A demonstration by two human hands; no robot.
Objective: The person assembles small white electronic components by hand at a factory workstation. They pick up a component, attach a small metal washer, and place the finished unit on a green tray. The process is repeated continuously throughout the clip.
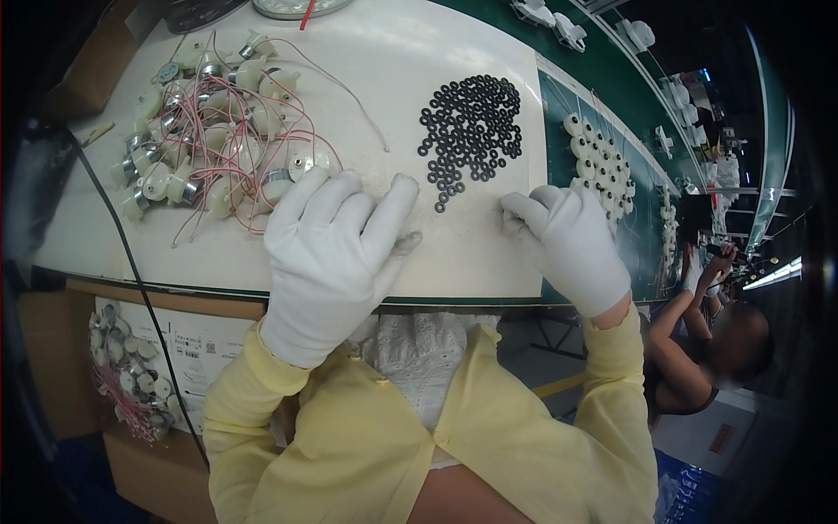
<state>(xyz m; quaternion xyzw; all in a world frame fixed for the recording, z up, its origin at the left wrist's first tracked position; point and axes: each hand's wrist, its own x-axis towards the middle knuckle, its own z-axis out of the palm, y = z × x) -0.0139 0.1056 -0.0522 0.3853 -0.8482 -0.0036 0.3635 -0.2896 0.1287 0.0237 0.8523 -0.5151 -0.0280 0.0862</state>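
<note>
My left hand (327, 253), in a white glove, is at the near edge of a tangled pile of small motors (218, 131). These have silver cans, off-white plastic housings and pink-red wires. Its fingers are apart, with the fingertips beside the closest motor (312, 162); whether they touch it is hidden. My right hand (572, 249), gloved too, hovers over the right part of the white tabletop. Its fingers curl in toward the thumb, and what they may hold is hidden. Between and beyond the hands lies a spread of small black rubber rings (476, 122).
Right of the white board, rows of off-white round parts with black centres (598, 162) lie on a green surface. An open cardboard box (175, 349) with more wired motors (131, 367) stands below left. A black cable (131, 253) crosses the left side. Another person (698, 349) is at right.
</note>
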